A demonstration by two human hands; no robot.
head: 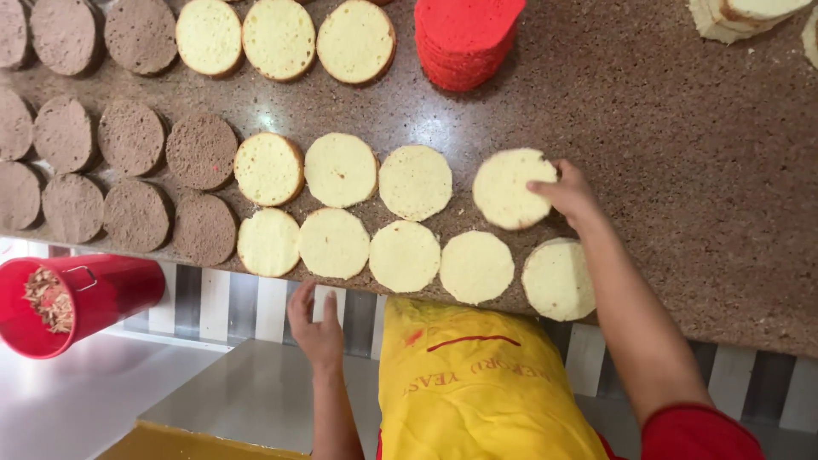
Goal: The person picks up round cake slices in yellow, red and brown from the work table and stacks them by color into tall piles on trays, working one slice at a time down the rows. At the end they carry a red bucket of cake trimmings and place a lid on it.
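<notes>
Hands (569, 194) over speckled brown counter (682, 145)

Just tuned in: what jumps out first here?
Rows of round sponge discs cover the speckled counter: brown discs at left, pale discs in the middle. The right hand touches one pale disc. A red stack sits at top, a red bucket lower left.

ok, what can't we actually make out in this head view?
- Head view: pale sponge stack at top right, cut by the frame edge.
- Brown round sponges at far left, cropped by the edge.
- Right hand covers the edge of the round yellow sponge disc it touches.
- Scraps in the red bucket: too small to identify.
</notes>
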